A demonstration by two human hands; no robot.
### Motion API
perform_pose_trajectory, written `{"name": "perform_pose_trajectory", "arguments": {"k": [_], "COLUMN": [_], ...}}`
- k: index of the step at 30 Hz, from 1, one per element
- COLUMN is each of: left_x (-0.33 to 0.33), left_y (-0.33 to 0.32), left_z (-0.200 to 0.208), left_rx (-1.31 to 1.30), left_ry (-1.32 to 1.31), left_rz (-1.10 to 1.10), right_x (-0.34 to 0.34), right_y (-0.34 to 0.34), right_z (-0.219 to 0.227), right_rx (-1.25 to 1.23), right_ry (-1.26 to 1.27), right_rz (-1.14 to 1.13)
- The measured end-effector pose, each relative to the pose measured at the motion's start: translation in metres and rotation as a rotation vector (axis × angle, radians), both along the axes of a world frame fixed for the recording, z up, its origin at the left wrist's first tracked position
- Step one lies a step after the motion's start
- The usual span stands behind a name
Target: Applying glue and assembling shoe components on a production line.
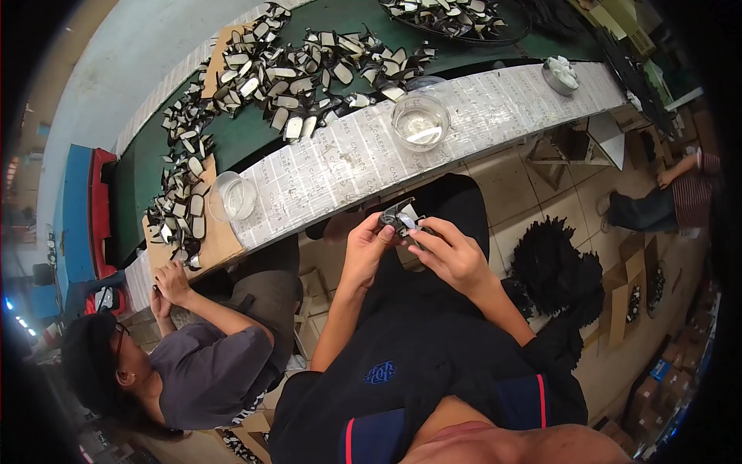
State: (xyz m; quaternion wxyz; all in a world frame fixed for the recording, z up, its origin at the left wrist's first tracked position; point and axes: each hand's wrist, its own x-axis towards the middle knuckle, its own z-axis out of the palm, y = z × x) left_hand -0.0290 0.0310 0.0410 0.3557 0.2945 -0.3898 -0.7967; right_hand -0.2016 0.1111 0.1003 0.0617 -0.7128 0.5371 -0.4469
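Bench (340,15): we saw its green top sweep from nine o'clock past twelve toward two, with a papered edge (340,166) on the side nearest us.
Co-worker (209,379): sat beside us at eight o'clock in a dark cap and grey shirt, both hands raised by the bench; what was in them was too small for us to tell.
Pile (294,85): small black parts with pale rounded faces lay spread from between nine and ten o'clock round to twelve.
Black bundle (556,267): a ragged heap, between three and four o'clock, near our right forearm.
Right grip (456,255): its fingertips met the black piece (392,216) from three o'clock; we could not tell whether they were closed on it.
Left grip (363,251): closed on that piece, thumb against fingers.
Clear tubs: we had one (421,102) near one o'clock and another (236,197) between nine and ten.
Tin (555,83): filled with white stuff, between one and two o'clock.
Black piece: in front of us, near the clock's centre, off the bench, a pale part showing.
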Motion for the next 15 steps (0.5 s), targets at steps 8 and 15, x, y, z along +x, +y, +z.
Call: {"name": "perform_pose_trajectory", "arguments": {"k": [8,15], "left_x": [0.0044,0.0034], "left_y": [-0.0023,-0.0037], "left_z": [-0.0021,0.0016], "left_rx": [0.006,0.018], "left_ry": [0.022,0.052], "left_rz": [-0.039,-0.023], "right_x": [-0.0016,-0.0082], "right_y": [0.0001,0.0079], "right_z": [0.0,0.0036], "right_rx": [0.065,0.26], "right_ry": [-0.213,-0.701], "right_rz": [0.027,0.071]}}
